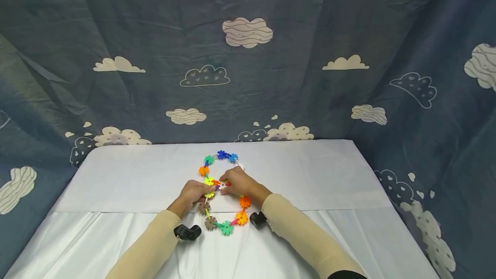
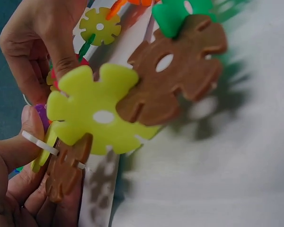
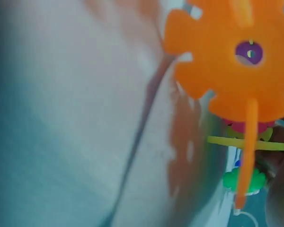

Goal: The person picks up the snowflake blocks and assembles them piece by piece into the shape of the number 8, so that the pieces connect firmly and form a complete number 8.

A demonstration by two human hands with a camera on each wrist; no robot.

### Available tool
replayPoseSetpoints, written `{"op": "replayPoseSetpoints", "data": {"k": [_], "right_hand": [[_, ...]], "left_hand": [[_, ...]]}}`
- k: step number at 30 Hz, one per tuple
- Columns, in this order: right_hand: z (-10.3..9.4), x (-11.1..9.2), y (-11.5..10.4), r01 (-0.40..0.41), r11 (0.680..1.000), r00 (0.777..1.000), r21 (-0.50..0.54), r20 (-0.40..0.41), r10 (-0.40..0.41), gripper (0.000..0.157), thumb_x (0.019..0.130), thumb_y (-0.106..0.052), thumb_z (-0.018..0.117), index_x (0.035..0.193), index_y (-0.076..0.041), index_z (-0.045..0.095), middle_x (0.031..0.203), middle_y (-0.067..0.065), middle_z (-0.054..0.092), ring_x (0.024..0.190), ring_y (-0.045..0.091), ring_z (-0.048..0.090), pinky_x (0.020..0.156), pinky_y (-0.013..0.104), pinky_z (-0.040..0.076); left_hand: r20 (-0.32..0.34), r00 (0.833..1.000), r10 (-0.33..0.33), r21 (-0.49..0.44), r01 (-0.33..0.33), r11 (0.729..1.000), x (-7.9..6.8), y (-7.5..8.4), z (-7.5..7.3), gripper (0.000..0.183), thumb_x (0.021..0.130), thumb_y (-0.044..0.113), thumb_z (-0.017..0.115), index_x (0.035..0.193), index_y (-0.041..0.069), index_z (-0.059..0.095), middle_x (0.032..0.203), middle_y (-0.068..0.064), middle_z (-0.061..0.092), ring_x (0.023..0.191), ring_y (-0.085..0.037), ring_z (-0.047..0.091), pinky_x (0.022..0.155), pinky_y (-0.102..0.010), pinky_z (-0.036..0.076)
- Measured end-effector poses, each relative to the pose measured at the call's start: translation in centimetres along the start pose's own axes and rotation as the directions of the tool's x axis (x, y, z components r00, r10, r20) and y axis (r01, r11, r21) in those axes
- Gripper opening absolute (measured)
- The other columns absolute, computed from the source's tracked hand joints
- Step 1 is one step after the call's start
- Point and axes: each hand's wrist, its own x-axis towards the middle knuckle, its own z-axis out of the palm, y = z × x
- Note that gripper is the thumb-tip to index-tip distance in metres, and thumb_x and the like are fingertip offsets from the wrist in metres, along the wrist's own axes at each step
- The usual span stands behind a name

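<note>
Flower-shaped interlocking discs (image 1: 226, 227) are joined into a chain shaped like a figure eight, with an upper and a lower loop. At the middle of the chain, my left hand (image 1: 193, 191) pinches discs between thumb and fingers. In the left wrist view its thumb lies by a yellow disc seen edge-on, a white disc (image 2: 40, 143) and a brown disc (image 2: 66, 170). Coming from the right, my right hand (image 1: 239, 181) grips a white disc (image 1: 222, 186) beside red ones. A large orange disc (image 3: 217, 61) hangs close to the right wrist camera.
White cloth covers the table (image 1: 310, 175). Behind it and along its sides hangs a dark blue curtain (image 1: 271, 81) with cloud prints. Black wrist cameras (image 1: 187, 232) sit at both cuffs, close to the lower loop.
</note>
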Motion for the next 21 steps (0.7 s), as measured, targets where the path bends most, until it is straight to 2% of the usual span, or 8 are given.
{"op": "replayPoseSetpoints", "data": {"k": [3,6,14,21], "right_hand": [[0.0,-0.01,-0.3,-0.037,0.999,0.999,-0.028,0.02,0.037,0.038,0.082,-0.027,0.078,0.115,-0.008,0.071,0.106,0.002,0.07,0.1,0.016,0.06,0.1,0.032,0.037],[-0.05,0.06,-0.25,-0.042,0.999,0.999,-0.025,0.014,0.043,0.037,0.082,-0.027,0.078,0.114,-0.008,0.071,0.107,0.001,0.071,0.102,0.016,0.062,0.099,0.032,0.039],[-0.06,0.33,0.48,0.023,0.999,0.999,0.032,0.027,-0.024,0.038,0.084,-0.025,0.075,0.116,-0.005,0.07,0.112,0.005,0.069,0.107,0.018,0.06,0.101,0.033,0.042],[0.06,0.22,0.36,0.085,0.996,0.996,0.04,0.025,-0.086,0.036,0.085,-0.024,0.074,0.115,-0.004,0.07,0.108,0.007,0.069,0.103,0.021,0.058,0.097,0.033,0.042]], "left_hand": [[0.005,1.0,-0.001,-0.001,0.001,1.0,0.0,-0.09,-0.04,0.026,0.087,0.021,0.073,0.092,-0.004,0.071,0.07,-0.001,0.062,0.054,-0.007,0.05,0.049,-0.017,0.046],[-0.001,1.0,-0.011,-0.008,0.011,1.0,0.08,-0.1,0.0,0.026,0.087,0.021,0.073,0.093,-0.004,0.07,0.071,-0.002,0.064,0.056,-0.008,0.051,0.05,-0.017,0.046],[-0.018,1.0,-0.02,0.004,0.02,1.0,0.22,-0.04,0.11,0.028,0.087,0.021,0.073,0.095,-0.005,0.07,0.077,-0.003,0.062,0.062,-0.011,0.051,0.053,-0.018,0.047],[-0.021,1.0,-0.014,-0.009,0.014,1.0,0.27,-0.42,0.1,0.026,0.087,0.019,0.073,0.094,-0.005,0.071,0.076,-0.003,0.062,0.059,-0.009,0.05,0.052,-0.018,0.045]]}}
